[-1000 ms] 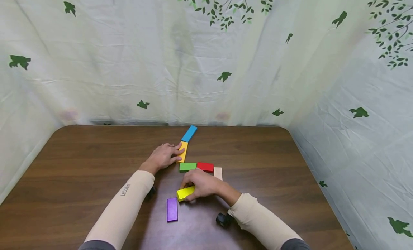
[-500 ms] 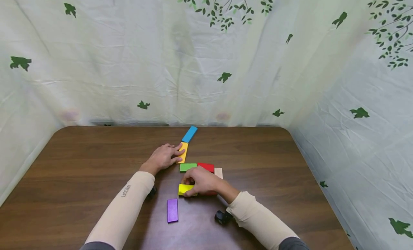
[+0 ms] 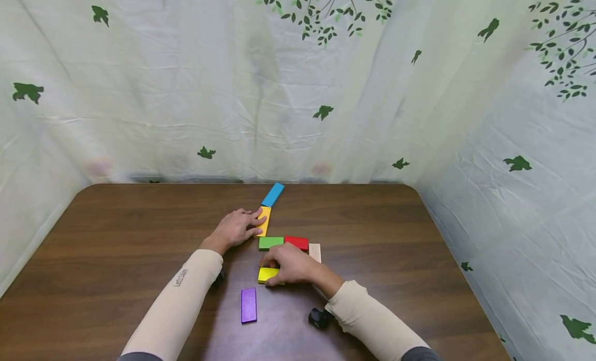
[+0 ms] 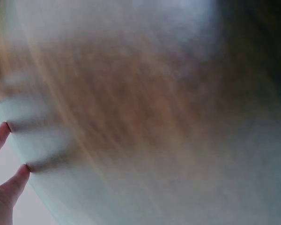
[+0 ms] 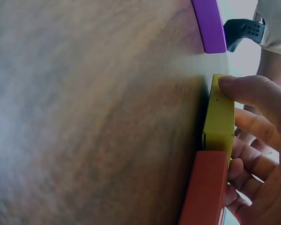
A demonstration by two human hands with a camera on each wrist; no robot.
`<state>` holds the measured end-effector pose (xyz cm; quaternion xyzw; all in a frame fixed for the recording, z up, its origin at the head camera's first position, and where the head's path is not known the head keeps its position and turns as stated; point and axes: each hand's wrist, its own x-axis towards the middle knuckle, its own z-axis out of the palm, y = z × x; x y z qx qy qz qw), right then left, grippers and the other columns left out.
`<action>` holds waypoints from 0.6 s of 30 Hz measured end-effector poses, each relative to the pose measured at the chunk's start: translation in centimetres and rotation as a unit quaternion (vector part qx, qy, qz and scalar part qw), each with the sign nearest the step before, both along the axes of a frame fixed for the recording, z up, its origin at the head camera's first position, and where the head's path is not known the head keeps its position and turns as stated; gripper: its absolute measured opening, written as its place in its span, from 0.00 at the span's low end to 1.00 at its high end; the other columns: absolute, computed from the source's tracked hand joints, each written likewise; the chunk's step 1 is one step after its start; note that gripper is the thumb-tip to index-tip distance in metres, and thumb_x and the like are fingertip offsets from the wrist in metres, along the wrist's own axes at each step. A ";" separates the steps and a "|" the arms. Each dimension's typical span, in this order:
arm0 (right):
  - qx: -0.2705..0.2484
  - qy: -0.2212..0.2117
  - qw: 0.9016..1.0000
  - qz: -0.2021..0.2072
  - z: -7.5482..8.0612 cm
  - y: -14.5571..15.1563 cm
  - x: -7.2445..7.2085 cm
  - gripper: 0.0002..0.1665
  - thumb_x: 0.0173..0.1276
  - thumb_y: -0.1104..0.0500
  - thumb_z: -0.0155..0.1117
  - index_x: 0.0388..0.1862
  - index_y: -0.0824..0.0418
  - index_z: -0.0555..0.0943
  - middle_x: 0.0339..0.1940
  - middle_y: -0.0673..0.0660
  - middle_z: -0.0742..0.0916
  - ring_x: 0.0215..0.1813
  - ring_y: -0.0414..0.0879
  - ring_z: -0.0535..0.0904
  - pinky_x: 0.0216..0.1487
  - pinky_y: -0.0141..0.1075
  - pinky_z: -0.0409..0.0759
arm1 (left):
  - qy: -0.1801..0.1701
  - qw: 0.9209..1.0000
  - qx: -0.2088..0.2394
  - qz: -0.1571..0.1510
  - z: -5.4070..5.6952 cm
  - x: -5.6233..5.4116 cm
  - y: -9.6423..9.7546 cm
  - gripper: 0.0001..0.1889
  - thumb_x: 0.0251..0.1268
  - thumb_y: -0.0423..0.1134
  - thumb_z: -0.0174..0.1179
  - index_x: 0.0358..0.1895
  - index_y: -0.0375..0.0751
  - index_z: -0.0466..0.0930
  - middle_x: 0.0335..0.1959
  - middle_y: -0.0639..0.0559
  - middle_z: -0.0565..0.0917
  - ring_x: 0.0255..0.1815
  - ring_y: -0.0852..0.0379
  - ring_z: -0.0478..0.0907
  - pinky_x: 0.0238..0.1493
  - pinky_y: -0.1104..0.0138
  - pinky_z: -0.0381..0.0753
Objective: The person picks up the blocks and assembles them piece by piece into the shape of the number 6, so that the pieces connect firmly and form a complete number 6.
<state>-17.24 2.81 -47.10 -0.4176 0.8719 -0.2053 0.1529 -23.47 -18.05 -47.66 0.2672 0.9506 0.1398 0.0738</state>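
My right hand pinches a yellow block between thumb and fingers, low over the table. In the right wrist view that yellow block meets an orange-red block end to end; the head view hides this one behind the hand. A purple block lies nearer the body, with a gap to the yellow one. My left hand rests its extended fingertips on and beside an amber block. Two of its fingers show at the left wrist view's edge.
A blue block continues from the amber one toward the far edge. Green and red blocks lie end to end behind the right hand, with a pale wooden block at their right. White curtains surround the brown table.
Over the second, my right hand has turned the yellow block from slanted to nearly straight crosswise and shifted it away from the purple block. The left hand stays on the amber block.
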 end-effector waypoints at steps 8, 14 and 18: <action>0.001 0.007 1.000 -0.005 -0.2 0.0 0.1 0.20 0.54 0.50 0.76 0.45 0.54 0.86 0.30 0.43 0.79 0.32 0.33 0.71 0.34 0.22 0.68 | 0.002 1.000 -0.001 -0.003 -0.1 0.0 0.0 0.24 0.68 0.48 0.57 0.66 0.46 0.72 0.71 0.44 0.65 0.65 0.34 0.66 0.61 0.42 0.66; -0.006 0.022 1.000 0.014 -0.3 0.2 0.0 0.20 0.56 0.49 0.75 0.47 0.53 0.85 0.34 0.43 0.81 0.35 0.33 0.72 0.37 0.21 0.68 | -0.002 1.000 -0.003 0.000 0.0 0.0 0.0 0.25 0.68 0.48 0.57 0.66 0.47 0.72 0.72 0.45 0.65 0.65 0.35 0.66 0.61 0.43 0.66; -0.023 0.032 0.998 0.050 -0.2 0.2 -0.1 0.19 0.57 0.53 0.72 0.48 0.54 0.85 0.41 0.44 0.84 0.41 0.34 0.74 0.42 0.20 0.69 | -0.003 1.000 -0.004 -0.001 0.0 -0.1 0.0 0.25 0.68 0.48 0.57 0.66 0.47 0.72 0.72 0.45 0.65 0.65 0.35 0.67 0.61 0.43 0.66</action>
